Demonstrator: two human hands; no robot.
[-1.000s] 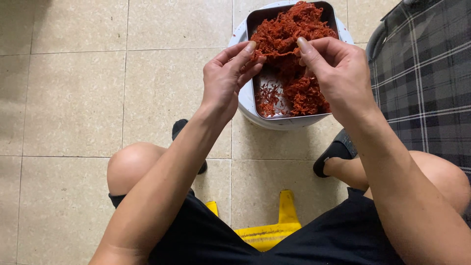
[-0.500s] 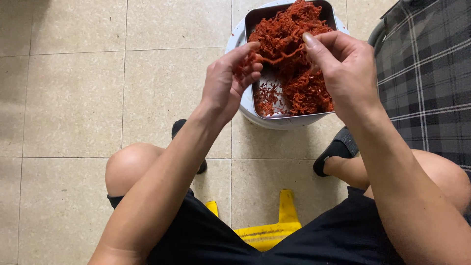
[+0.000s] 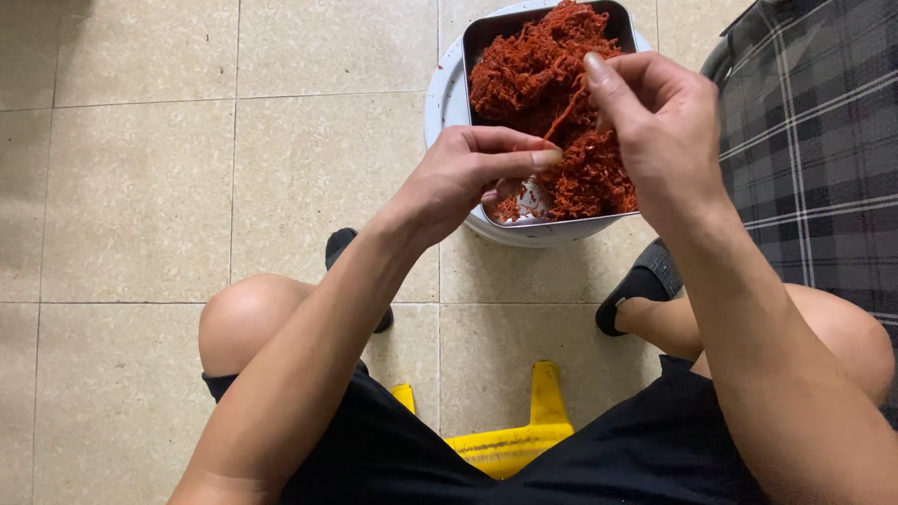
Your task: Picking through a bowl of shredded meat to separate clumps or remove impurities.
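Seen from above, seated on a low yellow stool [image 3: 510,440] over a beige tiled floor [image 3: 140,187], knees bare and apart, black shorts [image 3: 393,458] at the bottom edge. Left hand [image 3: 463,178] closed in a pinch, thumb and forefinger pressed together on the lower end of a thin red strand [image 3: 564,117]. Right hand [image 3: 659,122] likewise closed, fingertips curled in and gripping the upper end of the same strand, thumb raised above it; strand stretched on a slant between the two hands, directly over the tray. Below the hands, a rectangular metal tray [image 3: 486,37] with rounded corners, dark inside, heaped with red shredded strands [image 3: 538,70] in a tangled mass, piled high toward the far end and right side; a patch of bare shiny metal near the front left corner, partly hidden by the left hand. Tray resting on top of a round white tub [image 3: 440,103], rim showing pale at the left and along the front. Black sandals on both feet, the left one [image 3: 341,248] just beside the left forearm, the right one [image 3: 645,281] near the tub's front edge. At the right edge, dark plaid cloth [image 3: 814,159] with thin pale lines, just beside the right hand.
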